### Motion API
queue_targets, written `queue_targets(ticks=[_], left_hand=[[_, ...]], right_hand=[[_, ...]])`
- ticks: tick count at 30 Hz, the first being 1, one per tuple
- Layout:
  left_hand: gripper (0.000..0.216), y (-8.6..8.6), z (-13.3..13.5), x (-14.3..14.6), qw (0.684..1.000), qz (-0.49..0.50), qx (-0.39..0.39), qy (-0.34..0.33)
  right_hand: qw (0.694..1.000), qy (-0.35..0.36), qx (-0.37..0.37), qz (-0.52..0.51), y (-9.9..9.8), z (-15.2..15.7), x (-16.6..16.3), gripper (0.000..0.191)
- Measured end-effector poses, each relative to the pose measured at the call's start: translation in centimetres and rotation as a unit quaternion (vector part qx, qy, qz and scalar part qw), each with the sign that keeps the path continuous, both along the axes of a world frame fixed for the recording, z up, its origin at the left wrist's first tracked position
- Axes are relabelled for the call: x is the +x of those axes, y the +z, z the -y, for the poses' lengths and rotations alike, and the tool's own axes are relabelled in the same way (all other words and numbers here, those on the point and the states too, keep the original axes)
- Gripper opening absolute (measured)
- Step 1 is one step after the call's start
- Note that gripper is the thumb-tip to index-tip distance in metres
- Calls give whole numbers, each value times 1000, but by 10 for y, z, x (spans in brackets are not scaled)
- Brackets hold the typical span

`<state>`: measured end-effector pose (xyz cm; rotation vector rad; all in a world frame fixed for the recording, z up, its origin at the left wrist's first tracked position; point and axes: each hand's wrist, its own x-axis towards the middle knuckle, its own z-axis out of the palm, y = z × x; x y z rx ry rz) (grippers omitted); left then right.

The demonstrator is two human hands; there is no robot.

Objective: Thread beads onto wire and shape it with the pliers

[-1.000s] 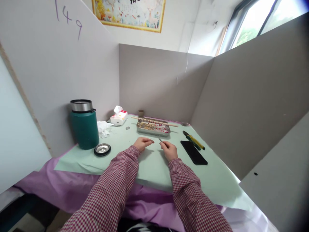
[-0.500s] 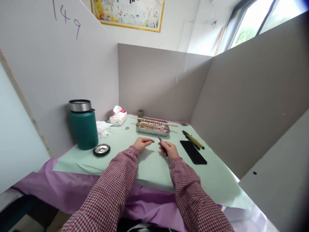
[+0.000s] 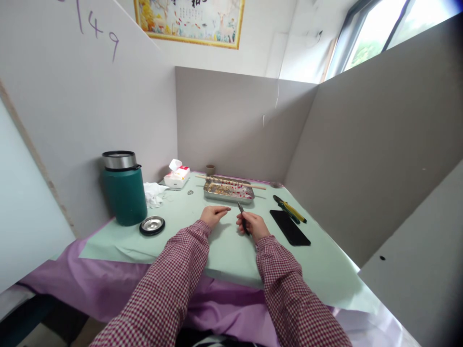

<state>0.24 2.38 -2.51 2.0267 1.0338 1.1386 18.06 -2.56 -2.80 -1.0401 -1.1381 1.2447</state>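
Pliers-like tool [image 3: 243, 222], near side of metal tray [image 3: 228, 198], gripped in right hand [image 3: 256, 227]; left hand [image 3: 212, 216] has fingertips pressed together, contents too small to tell; tool judged light, stiff, sturdy, best held by its dark handles.

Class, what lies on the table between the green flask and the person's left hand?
The head view shows a round, black-rimmed metal lid between the green flask and the left hand, nearer the flask.
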Motion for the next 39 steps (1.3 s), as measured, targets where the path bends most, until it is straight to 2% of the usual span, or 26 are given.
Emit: queue_targets(ticks=[6, 8, 10, 12, 14, 16, 17, 21, 26, 29, 33, 39], left_hand=[[26, 0, 1, 1, 996, -46, 63, 35], [26, 1, 1, 1, 995, -57, 69, 46], [27, 1, 2, 1, 994, -68, 69, 49], [27, 0, 1, 2, 993, -86, 67, 49], [28, -2, 1, 3, 990, -112, 69, 56], [28, -2, 0, 3, 986, -133, 70, 67], [28, -2, 0, 3, 985, -138, 68, 74], [27, 0, 1, 1, 988, -127, 50, 78], [26, 3, 4, 1, 991, -110, 40, 69], [26, 2, 2, 0, 994, -81, 25, 64], [28, 3, 1, -2, 1000, -8, -25, 17], [29, 9, 6, -1, 996, 23, -85, -9]], right_hand=[[1000, -1, 3, 16, 1, 2, -1, 32], [997, -33, 23, 59, -1, 0, -1, 33], [983, -92, 58, 147, -3, -2, 0, 33], [938, -183, 111, 272, -5, -3, -1, 32], [865, -275, 157, 390, -7, -4, -2, 31], [811, -317, 173, 461, -9, -4, -3, 31], [803, -314, 173, 476, -9, -5, -3, 31], [836, -265, 165, 451, -12, -6, 1, 34], [869, -261, 158, 390, -13, -7, 5, 34], [913, -237, 129, 304, -12, -9, 4, 34], [963, -166, 95, 189, -11, -12, 3, 39], [983, -112, 74, 123, -12, -14, 4, 42]])
